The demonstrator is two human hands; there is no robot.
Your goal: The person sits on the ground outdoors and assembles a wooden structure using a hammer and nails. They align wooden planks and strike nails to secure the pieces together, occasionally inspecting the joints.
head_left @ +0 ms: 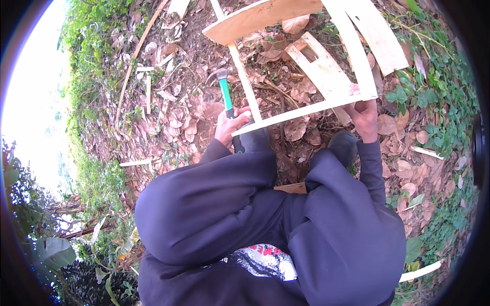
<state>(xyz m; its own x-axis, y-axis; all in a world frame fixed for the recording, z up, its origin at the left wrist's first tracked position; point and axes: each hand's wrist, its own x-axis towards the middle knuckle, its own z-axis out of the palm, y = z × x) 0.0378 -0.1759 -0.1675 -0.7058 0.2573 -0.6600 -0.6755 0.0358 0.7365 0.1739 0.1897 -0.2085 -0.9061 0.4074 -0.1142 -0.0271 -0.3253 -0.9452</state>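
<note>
My left hand (232,125) is closed around the dark lower grip of a claw hammer (225,93). The hammer has a green and black handle, and its metal head points away from me. Close beside that hand is the near left corner of a pale wooden frame (306,111), made of thin slats nailed or set together. My right hand (364,120) grips the frame at its near right corner, fingers partly hidden behind the slat. A wider curved-looking board (265,19) spans the frame's far side.
Inside the frame's outline, a pale board piece (322,74) lies slanted on the leaves. Another broad board (380,38) is at the far right. Dry leaves (184,115) cover the soil, with loose wood strips (137,162) and green plants (429,112) around. My knees are bent close below the frame.
</note>
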